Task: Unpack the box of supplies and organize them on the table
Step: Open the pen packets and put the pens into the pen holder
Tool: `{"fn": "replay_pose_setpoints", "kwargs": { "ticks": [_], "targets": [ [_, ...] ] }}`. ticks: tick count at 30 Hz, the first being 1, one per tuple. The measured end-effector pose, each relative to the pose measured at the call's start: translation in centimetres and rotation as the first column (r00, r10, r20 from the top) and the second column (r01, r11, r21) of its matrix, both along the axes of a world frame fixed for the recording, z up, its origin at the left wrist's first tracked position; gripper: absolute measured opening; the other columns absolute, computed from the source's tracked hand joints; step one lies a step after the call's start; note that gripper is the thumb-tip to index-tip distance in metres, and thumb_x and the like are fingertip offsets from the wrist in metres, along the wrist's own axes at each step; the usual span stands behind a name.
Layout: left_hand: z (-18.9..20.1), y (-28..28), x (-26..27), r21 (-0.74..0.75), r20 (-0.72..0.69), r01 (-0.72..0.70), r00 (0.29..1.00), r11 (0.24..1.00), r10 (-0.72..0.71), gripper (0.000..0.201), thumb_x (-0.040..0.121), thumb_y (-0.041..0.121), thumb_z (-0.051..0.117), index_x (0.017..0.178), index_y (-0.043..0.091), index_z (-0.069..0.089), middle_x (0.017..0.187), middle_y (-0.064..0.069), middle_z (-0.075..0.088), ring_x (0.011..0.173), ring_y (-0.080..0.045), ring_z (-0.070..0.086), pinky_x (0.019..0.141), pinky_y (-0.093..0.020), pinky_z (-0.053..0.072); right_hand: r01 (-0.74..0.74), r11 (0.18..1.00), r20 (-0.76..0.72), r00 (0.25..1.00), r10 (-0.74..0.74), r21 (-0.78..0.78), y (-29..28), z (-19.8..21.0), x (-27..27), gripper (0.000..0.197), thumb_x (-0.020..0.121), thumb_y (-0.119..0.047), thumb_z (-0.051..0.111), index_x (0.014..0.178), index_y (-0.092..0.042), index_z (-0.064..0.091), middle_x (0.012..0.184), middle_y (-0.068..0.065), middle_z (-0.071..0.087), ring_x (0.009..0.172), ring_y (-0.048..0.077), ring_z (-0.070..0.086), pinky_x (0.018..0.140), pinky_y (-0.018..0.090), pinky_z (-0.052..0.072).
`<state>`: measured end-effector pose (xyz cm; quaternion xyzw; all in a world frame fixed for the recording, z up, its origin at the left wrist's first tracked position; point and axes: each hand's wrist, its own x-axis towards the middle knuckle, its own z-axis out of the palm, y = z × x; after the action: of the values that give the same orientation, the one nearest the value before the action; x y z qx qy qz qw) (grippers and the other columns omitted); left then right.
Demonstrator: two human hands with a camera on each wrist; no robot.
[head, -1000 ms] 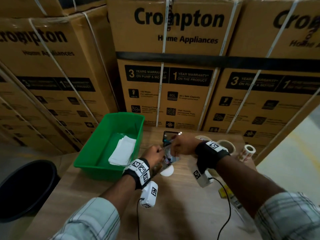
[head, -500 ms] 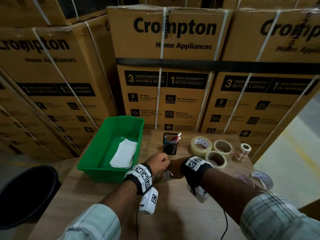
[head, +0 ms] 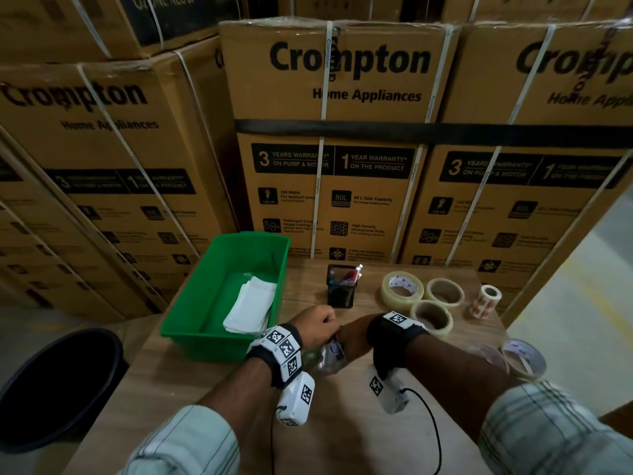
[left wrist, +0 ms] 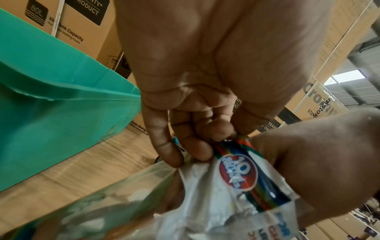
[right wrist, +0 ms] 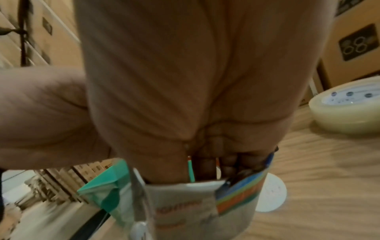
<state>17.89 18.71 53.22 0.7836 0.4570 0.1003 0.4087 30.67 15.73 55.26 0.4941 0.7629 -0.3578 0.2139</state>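
From the head view, both hands meet just above the table [head: 191, 399]: the left hand [head: 317, 323] and the right hand [head: 354, 332] each clutch the top of a clear plastic packet [head: 330, 354] between them, close in front of the green bin [head: 219, 341]. Folded white sheets [head: 251, 308] lie inside that bin. Behind the hands stands a black mesh pen holder [head: 342, 287], with tape rolls [head: 423, 296] grouped to its right and a small label roll [head: 486, 301] beyond them.

Left wrist view: the left hand's fingers [left wrist: 185, 139] curl and pinch the packet's printed top edge, the bin wall to the left, the right hand alongside.

Right wrist view, blurred: the right hand's fingers [right wrist: 218, 164] curl inside the packet's open mouth, gripping its rim; a clear tape roll [right wrist: 347, 112] sits on the table nearby.
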Motion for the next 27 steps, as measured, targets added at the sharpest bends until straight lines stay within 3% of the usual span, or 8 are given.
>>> {"fn": "replay_pose_setpoints", "kwargs": {
  "ticks": [3,6,9,11,14,17,21,27],
  "targets": [
    [0.2,0.0,0.0,0.01,-0.032,0.012,0.999,1.0,-0.011,0.033,0.091,0.02,0.053,0.062,0.022,0.039,0.063,0.006,0.043,0.068,-0.016,0.043,0.058,-0.024,0.034,0.022,1.0,0.055,0.998,-0.021,-0.013,-0.2,-0.3,0.0,0.043,0.09,-0.018,0.057,0.131,-0.005,0.052,0.128,0.013,0.056,0.111,0.022,0.052,0.101,0.032,0.04],
    [0.5,0.0,-0.1,-0.007,-0.06,0.026,0.998,1.0,-0.026,0.032,0.091,0.02,0.052,0.062,0.022,0.039,0.064,0.007,0.044,0.063,-0.01,0.041,0.058,-0.023,0.034,0.097,0.993,0.027,0.995,-0.095,-0.066,-0.5,-0.3,-0.2,0.039,0.084,-0.009,0.054,0.121,0.003,0.056,0.101,0.012,0.055,0.089,0.022,0.047,0.078,0.031,0.041],
    [0.5,-0.1,-0.2,-0.078,-0.07,0.033,0.997,0.996,-0.038,0.03,0.091,0.019,0.05,0.063,0.022,0.041,0.065,0.004,0.045,0.062,-0.011,0.042,0.06,-0.024,0.036,0.101,0.989,0.015,0.995,-0.1,-0.104,-0.7,0.3,-0.2,0.027,0.086,-0.003,0.051,0.113,-0.005,0.057,0.09,0.007,0.054,0.079,0.018,0.047,0.066,0.025,0.042],
    [0.5,-0.2,-0.1,-0.103,-0.068,0.027,0.997,0.994,-0.034,0.029,0.091,0.02,0.05,0.064,0.022,0.042,0.065,0.004,0.045,0.062,-0.011,0.043,0.062,-0.025,0.037,0.102,0.989,0.02,0.995,-0.1,-0.111,-0.7,0.3,-0.1,0.026,0.086,0.004,0.048,0.109,-0.007,0.055,0.091,0.008,0.054,0.081,0.018,0.047,0.067,0.026,0.042],
    [0.6,0.0,-0.1,-0.097,-0.058,0.003,0.998,0.995,-0.008,0.029,0.091,0.019,0.05,0.063,0.022,0.043,0.065,0.003,0.046,0.063,-0.012,0.044,0.063,-0.026,0.038,0.094,0.995,-0.029,0.995,-0.095,-0.041,-0.7,0.3,0.1,0.037,0.084,0.0,0.054,0.121,0.0,0.056,0.11,0.017,0.062,0.096,0.025,0.056,0.083,0.035,0.049],
    [0.6,0.2,-0.5,-0.095,-0.03,-0.032,0.999,0.995,0.03,0.031,0.091,0.017,0.051,0.062,0.022,0.042,0.063,0.004,0.045,0.06,-0.011,0.043,0.063,-0.027,0.038,0.077,0.994,-0.104,0.992,-0.068,0.082,-0.9,0.4,-0.1,0.037,0.085,-0.007,0.061,0.121,0.0,0.057,0.121,0.018,0.061,0.109,0.03,0.058,0.094,0.033,0.046],
    [0.4,0.4,-0.8,-0.126,0.014,-0.113,0.993,0.986,0.115,0.032,0.091,0.016,0.051,0.061,0.022,0.042,0.06,0.002,0.045,0.057,-0.012,0.044,0.057,-0.025,0.038,0.017,0.96,-0.123,0.992,0.018,0.279,-0.6,0.8,0.3,0.035,0.081,-0.017,0.069,0.112,-0.001,0.064,0.115,0.018,0.063,0.103,0.029,0.059,0.087,0.029,0.045],
    [0.8,0.6,-0.7,-0.204,0.051,-0.164,0.983,0.965,0.178,0.032,0.094,0.015,0.047,0.063,0.019,0.042,0.061,-0.003,0.046,0.056,-0.015,0.047,0.053,-0.025,0.041,-0.035,0.921,-0.043,0.997,0.056,0.387,0.3,3.1,1.6,0.024,0.09,-0.016,0.051,0.097,-0.005,0.07,0.099,0.013,0.069,0.082,0.025,0.057,0.068,0.023,0.034]
  ]
}}
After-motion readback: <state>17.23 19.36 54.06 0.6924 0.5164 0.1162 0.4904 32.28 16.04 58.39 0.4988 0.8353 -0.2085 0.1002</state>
